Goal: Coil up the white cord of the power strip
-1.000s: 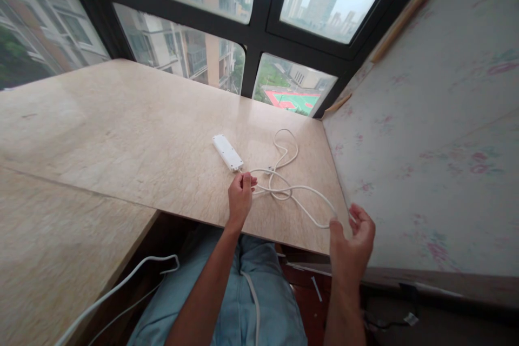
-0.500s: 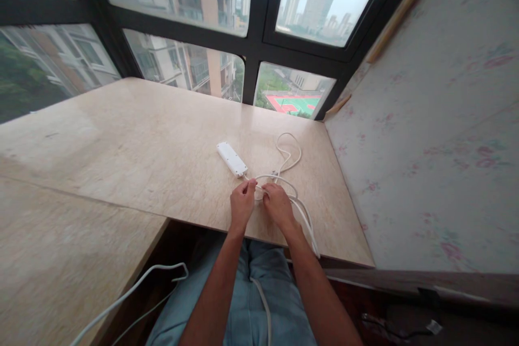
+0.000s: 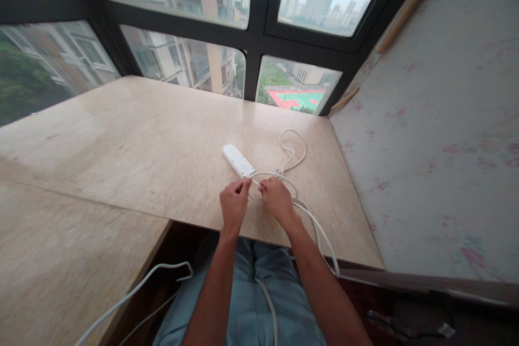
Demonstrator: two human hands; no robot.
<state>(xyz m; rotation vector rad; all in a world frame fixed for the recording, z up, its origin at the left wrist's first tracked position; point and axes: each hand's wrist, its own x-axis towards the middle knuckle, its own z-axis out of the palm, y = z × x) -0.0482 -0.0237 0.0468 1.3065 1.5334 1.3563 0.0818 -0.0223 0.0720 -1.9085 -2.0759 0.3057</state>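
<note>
A white power strip (image 3: 238, 160) lies on the stone ledge, its rows of small dark dots facing up. At its near end, the fingertips of my left hand (image 3: 234, 205) are closed in a pinch on the white cable. My right hand (image 3: 278, 200) pinches the same cable (image 3: 255, 181) a short way to the right, and a bit of it shows between the two hands. More of the cord (image 3: 300, 159) lies in loops beyond and beside my right hand, and one length runs over the ledge's front edge. My fingers partly hide the cable.
The beige ledge (image 3: 133, 135) meets dark-framed windows (image 3: 251, 73) at the back and a flowered wall (image 3: 425, 146) on the right. Another white cable (image 3: 133, 292) hangs at the lower left. A cord (image 3: 267, 303) crosses my trousers.
My left hand has moved left along the cable to the strip's end, widening the gap between my hands. The cable hanging over the front edge has swung right. The view has shifted slightly.
</note>
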